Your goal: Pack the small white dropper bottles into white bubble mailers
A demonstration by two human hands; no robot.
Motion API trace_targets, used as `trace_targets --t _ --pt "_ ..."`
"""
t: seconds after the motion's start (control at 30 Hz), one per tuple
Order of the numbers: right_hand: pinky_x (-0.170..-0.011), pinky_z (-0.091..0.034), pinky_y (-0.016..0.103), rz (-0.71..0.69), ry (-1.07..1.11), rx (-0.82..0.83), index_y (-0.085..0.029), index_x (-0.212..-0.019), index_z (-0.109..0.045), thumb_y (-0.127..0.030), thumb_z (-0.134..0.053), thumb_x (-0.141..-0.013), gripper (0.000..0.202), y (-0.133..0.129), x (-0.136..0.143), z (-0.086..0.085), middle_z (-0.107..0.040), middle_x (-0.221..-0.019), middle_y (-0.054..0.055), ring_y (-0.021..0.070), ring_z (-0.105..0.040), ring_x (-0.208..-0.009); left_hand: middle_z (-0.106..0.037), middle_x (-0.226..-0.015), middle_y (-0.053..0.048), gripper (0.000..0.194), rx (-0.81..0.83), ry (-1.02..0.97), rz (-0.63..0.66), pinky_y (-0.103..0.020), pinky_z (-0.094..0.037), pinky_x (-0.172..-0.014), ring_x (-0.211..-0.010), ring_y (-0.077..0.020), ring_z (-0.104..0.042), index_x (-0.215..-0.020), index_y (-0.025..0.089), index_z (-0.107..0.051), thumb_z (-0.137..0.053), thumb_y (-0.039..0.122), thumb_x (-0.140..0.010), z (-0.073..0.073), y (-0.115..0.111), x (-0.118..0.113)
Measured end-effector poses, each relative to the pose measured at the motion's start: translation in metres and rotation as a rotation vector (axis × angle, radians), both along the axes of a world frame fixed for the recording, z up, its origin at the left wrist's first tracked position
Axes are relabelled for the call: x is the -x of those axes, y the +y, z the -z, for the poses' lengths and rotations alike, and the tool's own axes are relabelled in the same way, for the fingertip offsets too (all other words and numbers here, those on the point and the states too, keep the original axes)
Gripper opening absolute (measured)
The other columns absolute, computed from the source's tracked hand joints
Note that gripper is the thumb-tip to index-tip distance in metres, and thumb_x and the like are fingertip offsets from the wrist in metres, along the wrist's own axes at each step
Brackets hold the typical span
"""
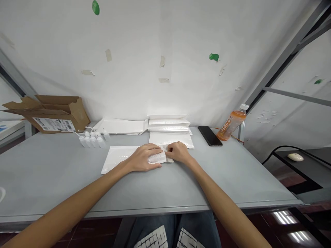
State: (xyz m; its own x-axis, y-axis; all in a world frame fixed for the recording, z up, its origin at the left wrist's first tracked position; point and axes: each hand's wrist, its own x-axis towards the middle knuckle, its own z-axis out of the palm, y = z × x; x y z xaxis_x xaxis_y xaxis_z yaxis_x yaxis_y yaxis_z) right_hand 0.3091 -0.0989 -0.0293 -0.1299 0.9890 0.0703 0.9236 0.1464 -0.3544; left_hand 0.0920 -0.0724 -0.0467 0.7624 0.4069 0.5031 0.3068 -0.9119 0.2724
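A white padded mailer (117, 156) lies on the grey table in front of me, with its right end between my hands. My left hand (143, 157) holds that end down, thumb and fingers on either side of a wrinkled, bulging part. At its right edge my right hand (179, 152) is closed, fingers pinched on the mailer's flap. The inside of the mailer is hidden. Just behind my hands lies another white padded mailer (172, 137), in front of a pile of folded white mailers (168, 124).
At the left are several small white bottles (93, 140) and an open cardboard box (55, 115). Flat white mailers (121, 126) lie along the wall. A black phone (210, 135) and an orange drink bottle (232, 124) are at the right. A mouse (295, 157) rests on a separate dark surface.
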Motion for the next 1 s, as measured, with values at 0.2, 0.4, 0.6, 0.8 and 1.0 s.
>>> trace_targets --t 0.2,0.4,0.6,0.8,1.0 --pt "-0.056 -0.021 0.028 0.111 -0.113 -0.048 -0.019 -0.054 -0.053 -0.036 -0.063 -0.080 0.032 0.0011 0.0062 0.0071 -0.052 -0.054 0.001 0.0139 -0.045 -0.059 -0.071 -0.122 -0.013 0.052 0.023 0.003 -0.004 -0.044 -0.054 -0.096 -0.113 -0.0291 -0.066 -0.121 0.017 -0.069 -0.074 0.050 -0.081 0.0005 0.0009 -0.0006" --pt "-0.056 -0.022 0.027 0.052 -0.006 -0.006 -0.019 -0.052 -0.042 -0.039 -0.062 -0.082 0.041 0.0010 0.0004 0.0011 -0.045 -0.052 -0.002 0.0119 -0.039 -0.056 -0.071 -0.123 -0.013 0.055 0.081 0.019 -0.017 -0.045 -0.054 -0.097 -0.114 -0.0298 -0.066 -0.124 0.017 -0.068 -0.074 0.050 -0.081 -0.0024 0.0012 0.0006" --pt "-0.056 -0.022 0.026 0.044 0.051 -0.001 -0.019 -0.052 -0.039 -0.042 -0.063 -0.084 0.046 0.0011 -0.0006 -0.0002 -0.044 -0.052 -0.003 0.0110 -0.036 -0.056 -0.071 -0.123 -0.012 0.055 0.093 -0.004 -0.020 -0.044 -0.055 -0.096 -0.114 -0.0296 -0.066 -0.125 0.018 -0.068 -0.075 0.048 -0.080 -0.0021 0.0011 0.0010" --pt "-0.056 -0.023 0.026 0.076 -0.021 -0.008 -0.019 -0.054 -0.051 -0.042 -0.063 -0.081 0.038 0.0017 0.0017 0.0005 -0.050 -0.054 -0.001 0.0125 -0.043 -0.058 -0.073 -0.119 -0.012 0.050 0.037 -0.053 0.019 -0.044 -0.056 -0.094 -0.111 -0.0289 -0.067 -0.122 0.017 -0.070 -0.075 0.046 -0.081 -0.0007 -0.0001 -0.0005" --pt "-0.057 -0.024 0.028 0.121 -0.137 -0.029 -0.020 -0.061 -0.063 -0.041 -0.065 -0.078 0.027 0.0013 0.0079 0.0062 -0.061 -0.062 0.004 0.0160 -0.051 -0.062 -0.074 -0.117 -0.012 0.046 -0.022 -0.060 0.056 -0.043 -0.057 -0.093 -0.109 -0.0274 -0.069 -0.119 0.017 -0.070 -0.073 0.043 -0.082 -0.0013 -0.0037 -0.0023"
